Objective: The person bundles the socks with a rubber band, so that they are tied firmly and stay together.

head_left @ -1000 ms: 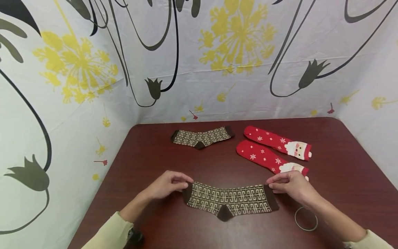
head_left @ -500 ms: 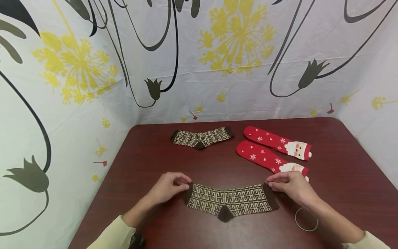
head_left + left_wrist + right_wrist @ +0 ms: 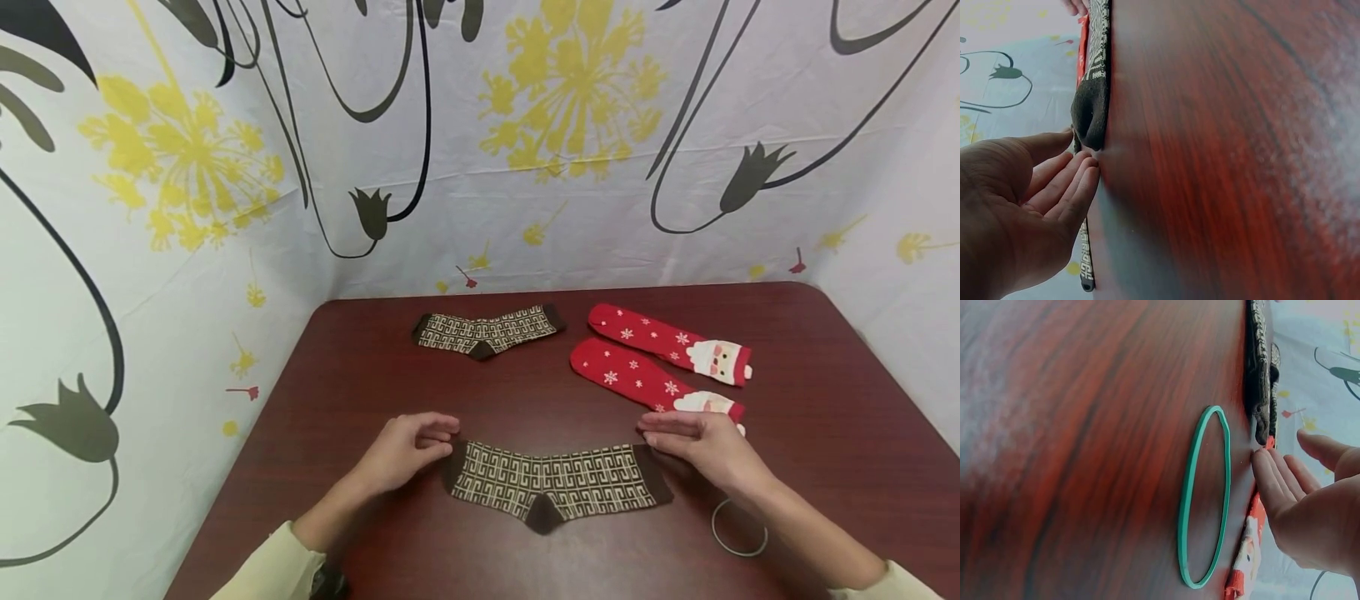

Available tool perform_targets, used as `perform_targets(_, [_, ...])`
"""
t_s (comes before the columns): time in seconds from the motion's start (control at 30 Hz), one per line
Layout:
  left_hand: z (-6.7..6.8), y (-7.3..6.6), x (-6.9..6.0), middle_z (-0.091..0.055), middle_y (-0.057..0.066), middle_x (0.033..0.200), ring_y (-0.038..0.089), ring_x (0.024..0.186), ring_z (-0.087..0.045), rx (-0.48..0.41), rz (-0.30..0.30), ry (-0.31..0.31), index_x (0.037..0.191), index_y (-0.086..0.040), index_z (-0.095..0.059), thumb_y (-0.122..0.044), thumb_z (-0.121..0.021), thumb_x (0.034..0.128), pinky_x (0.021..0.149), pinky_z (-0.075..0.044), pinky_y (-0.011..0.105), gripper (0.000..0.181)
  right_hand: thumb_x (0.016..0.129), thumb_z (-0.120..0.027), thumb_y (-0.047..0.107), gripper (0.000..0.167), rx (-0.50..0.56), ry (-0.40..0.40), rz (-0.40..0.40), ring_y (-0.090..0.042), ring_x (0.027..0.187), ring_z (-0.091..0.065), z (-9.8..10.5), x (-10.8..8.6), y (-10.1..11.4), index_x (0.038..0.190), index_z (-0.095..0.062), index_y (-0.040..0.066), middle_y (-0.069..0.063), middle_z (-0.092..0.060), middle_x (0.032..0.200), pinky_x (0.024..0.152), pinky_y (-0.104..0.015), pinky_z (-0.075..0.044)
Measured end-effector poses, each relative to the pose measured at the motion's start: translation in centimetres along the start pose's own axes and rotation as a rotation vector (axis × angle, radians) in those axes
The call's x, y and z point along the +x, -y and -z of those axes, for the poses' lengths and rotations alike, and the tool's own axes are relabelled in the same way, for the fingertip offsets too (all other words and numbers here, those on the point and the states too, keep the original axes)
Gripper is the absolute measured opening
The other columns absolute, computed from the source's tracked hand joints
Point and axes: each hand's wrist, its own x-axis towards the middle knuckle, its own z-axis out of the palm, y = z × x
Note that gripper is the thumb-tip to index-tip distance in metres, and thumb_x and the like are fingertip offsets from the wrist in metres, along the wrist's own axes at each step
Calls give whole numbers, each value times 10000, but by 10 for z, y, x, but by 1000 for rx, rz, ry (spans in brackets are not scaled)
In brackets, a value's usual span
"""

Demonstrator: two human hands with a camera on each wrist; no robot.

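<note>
A brown and cream patterned sock (image 3: pixel 555 483) lies flat near the middle of the table, its dark heel toward the viewer. My left hand (image 3: pixel 402 454) is beside its left end, fingers extended and thumb apart from them; in the left wrist view the hand (image 3: pixel 1035 200) is next to the dark toe (image 3: pixel 1091 112). At the sock's right end is my right hand (image 3: pixel 705 450), fingers straight; in the right wrist view thumb and fingers of that hand (image 3: pixel 1316 506) stand apart beside the dark cuff (image 3: pixel 1262 425), pinching nothing.
A matching sock (image 3: pixel 487 331) lies farther back on the table (image 3: pixel 360 375). Two red Santa socks (image 3: pixel 652 329) are at the back right, the nearer one partly behind my right hand. A thin green ring (image 3: pixel 1185 506) lies by my right forearm.
Both hands have let go of the sock's ends; the left has shifted slightly left, and the right thumb and fingers have parted a little. The sock has barely moved.
</note>
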Motion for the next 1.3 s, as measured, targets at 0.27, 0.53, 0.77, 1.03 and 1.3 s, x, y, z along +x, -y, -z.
perform_targets(0.27, [4, -1, -1, -722, 79, 1332, 284, 1230, -689, 20, 7, -23, 1371, -43, -690, -70, -787, 968, 1040, -541, 446, 415, 972, -786, 104, 529, 81, 37, 101, -111, 1141, -727, -1, 3, -1, 1430, -603, -89, -249, -680, 1351, 868, -193, -572])
perform_targets(0.53, [11, 2, 1, -652, 75, 1452, 295, 1370, -590, 40, 21, -51, 1472, -57, -617, -126, -817, 955, 1138, -453, 499, 559, 994, -767, 130, 627, 120, 75, 160, -97, 1249, -668, -2, 8, 3, 1535, -503, -46, -246, -618, 1447, 928, -167, -534])
perform_targets(0.77, [26, 2, 10, -555, 131, 1557, 344, 1437, -518, 33, 33, -87, 1563, -68, -508, -181, -838, 945, 1168, -414, 529, 710, 989, -759, 79, 763, 187, 109, 223, -40, 1298, -619, -4, 18, 11, 1618, -344, -41, -232, -548, 1533, 948, -204, -543])
perform_targets(1.03, [49, 0, 31, -428, 193, 1643, 402, 1496, -426, 11, 70, -122, 1628, -106, -401, -192, -839, 945, 1197, -366, 555, 815, 982, -779, 150, 869, 76, 117, 238, -385, 1494, -429, -1, 45, 29, 1675, -264, 48, -255, -384, 1649, 1034, -185, -466])
perform_targets(1.3, [65, 3, 63, -292, 203, 1710, 409, 1546, -337, 9, 121, -126, 1690, -98, -237, -244, -814, 970, 1224, -317, 560, 934, 976, -797, 266, 934, -60, 146, 235, -408, 1571, -282, 0, 89, 44, 1697, -225, 106, -172, -295, 1718, 1196, -553, -327])
